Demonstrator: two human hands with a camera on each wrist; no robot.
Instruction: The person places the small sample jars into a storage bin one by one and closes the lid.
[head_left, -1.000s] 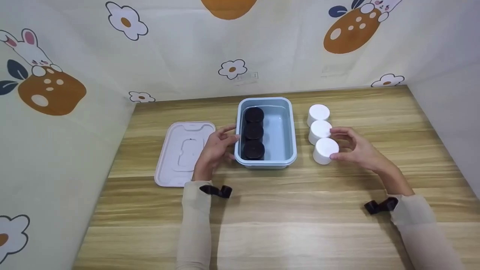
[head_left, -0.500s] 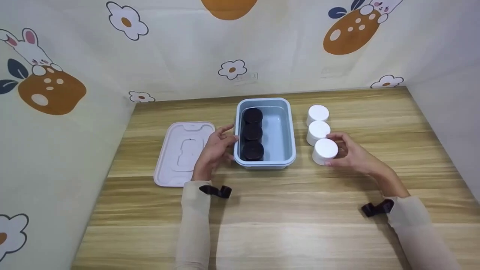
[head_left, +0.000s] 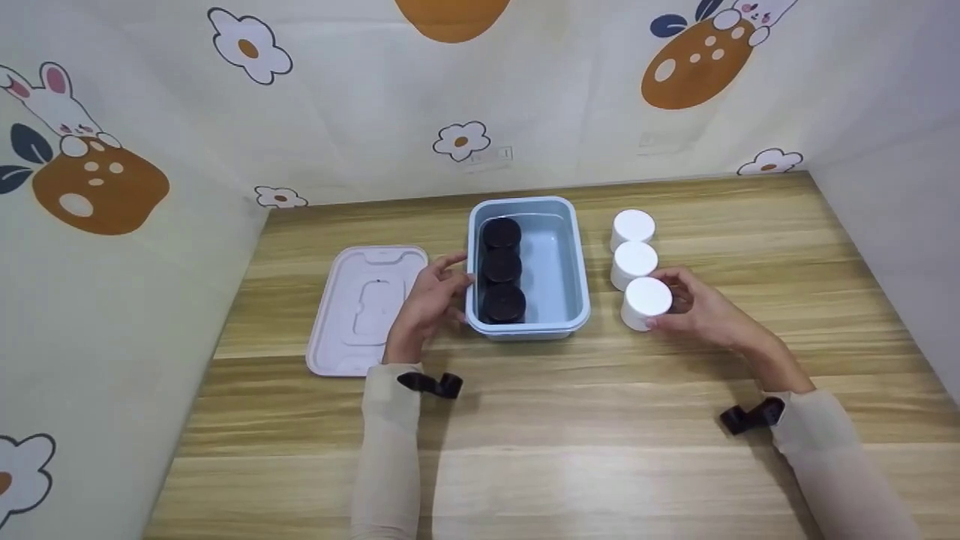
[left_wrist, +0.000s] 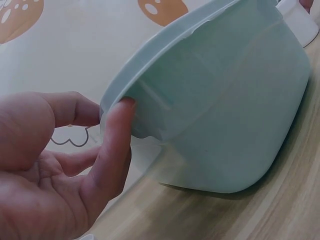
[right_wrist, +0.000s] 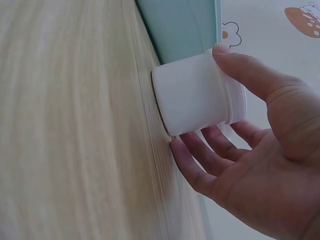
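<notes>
Three black-lidded jars [head_left: 503, 265] stand in a row along the left wall inside the light blue plastic bin [head_left: 581, 277]. My left hand [head_left: 433, 297] is at the bin's left side, pinching its rim between thumb and finger, as the left wrist view shows. To the right of the bin, three white round jars [head_left: 635, 259] stand in a line. Around the nearest white jar [right_wrist: 192, 92] my right hand [head_left: 699, 310] has its thumb on the lid's edge and its fingers along the far side. The jar is upright, with its base at the tabletop.
A pale lilac lid [head_left: 367, 311] lies flat left of the bin, partly behind the left hand. The wood-grain table [head_left: 570, 450] meets a patterned curtain [head_left: 360, 112] at the back, with more curtain on either side.
My right hand has moved slightly left and closed in around the nearest white jar, its fingers leaving the middle one. The left hand stays on the bin's rim.
</notes>
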